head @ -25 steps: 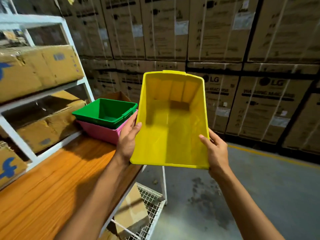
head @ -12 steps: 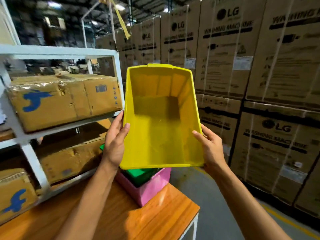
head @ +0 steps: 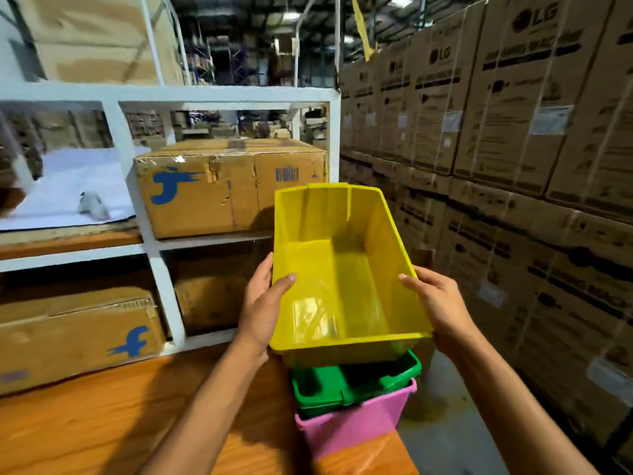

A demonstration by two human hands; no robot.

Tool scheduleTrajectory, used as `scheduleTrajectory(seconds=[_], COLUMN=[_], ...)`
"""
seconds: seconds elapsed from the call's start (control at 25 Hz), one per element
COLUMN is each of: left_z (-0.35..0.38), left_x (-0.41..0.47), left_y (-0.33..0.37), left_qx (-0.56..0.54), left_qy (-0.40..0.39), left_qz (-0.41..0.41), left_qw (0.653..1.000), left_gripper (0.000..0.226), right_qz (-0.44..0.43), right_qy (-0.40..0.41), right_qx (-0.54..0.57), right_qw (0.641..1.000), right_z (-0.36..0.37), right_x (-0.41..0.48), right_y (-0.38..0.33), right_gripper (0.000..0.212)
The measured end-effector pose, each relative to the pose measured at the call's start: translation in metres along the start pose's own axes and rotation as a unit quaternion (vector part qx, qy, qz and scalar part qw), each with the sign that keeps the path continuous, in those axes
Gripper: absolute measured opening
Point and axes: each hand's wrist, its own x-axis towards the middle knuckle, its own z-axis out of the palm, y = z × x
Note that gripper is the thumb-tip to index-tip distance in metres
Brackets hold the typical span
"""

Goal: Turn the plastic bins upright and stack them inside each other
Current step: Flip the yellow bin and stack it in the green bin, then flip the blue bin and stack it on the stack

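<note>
In front of me is a glossy orange-brown wooden surface [head: 102, 423]. A pink rectangular plastic bin [head: 356, 426] stands upright on it at its far right corner. At the back edge stands a white metal shelf frame [head: 164, 289], its lower bay filled by a brown cardboard box with a blue logo [head: 78, 337].

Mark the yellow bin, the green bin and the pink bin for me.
yellow bin [head: 346, 269]: head view, on its inside floor.
green bin [head: 320, 387]: head view, on its near rim, below the yellow one.
pink bin [head: 356, 430]: head view, on its near outer wall.
</note>
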Motion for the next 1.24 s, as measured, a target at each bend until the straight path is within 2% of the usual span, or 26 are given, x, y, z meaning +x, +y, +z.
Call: scheduleTrajectory(seconds=[0.16,0.4,0.56,0.64,0.72,0.84,0.96,1.0,1.16,1.24], left_z=[0.017,0.031,0.031,0.018,0.012,0.012,0.011,0.010,0.010,0.011], left_x=[-0.003,-0.007,-0.009,-0.006,-0.007,-0.009,-0.009,-0.010,-0.008,-0.008], left_y=[-0.019,-0.036,-0.050,-0.063,-0.070,-0.073,-0.079,-0.082,-0.083,-0.081], left_qx=[0.047,0.124,0.183,0.226,0.231,0.227,0.200,0.195,0.206,0.211], left_qy=[0.064,0.101,0.134,0.130,0.120,0.125,0.117,0.113,0.087,0.098], left_qz=[-0.051,-0.098,-0.165,-0.203,-0.213,-0.218,-0.230,-0.238,-0.245,-0.216], left_qw=[0.996,0.982,0.960,0.944,0.942,0.941,0.945,0.945,0.943,0.948], left_gripper=[0.040,0.036,0.024,0.045,0.040,0.032,0.035,0.037,0.041,0.050], right_qz=[0.029,0.064,0.122,0.132,0.124,0.096,0.007,-0.006,-0.002,-0.017], right_qy=[-0.094,-0.172,-0.226,-0.233,-0.214,-0.184,-0.167,-0.177,-0.229,-0.237], right_qx=[-0.060,-0.086,-0.113,-0.145,-0.158,-0.225,-0.441,-0.464,-0.442,-0.427], right_qw=[0.993,0.979,0.960,0.952,0.956,0.952,0.882,0.868,0.868,0.872], right_z=[-0.011,-0.022,-0.015,-0.006,0.000,0.004,0.004,0.005,0.003,0.001], right_x=[0.039,0.061,0.071,0.067,0.065,0.065,0.059,0.058,0.066,0.067], right_y=[0.027,0.056,0.071,0.079,0.087,0.088,0.092,0.095,0.105,0.104], right_gripper=[0.013,0.015,0.017,0.025,0.043,0.047,0.057,0.061,0.075,0.083])
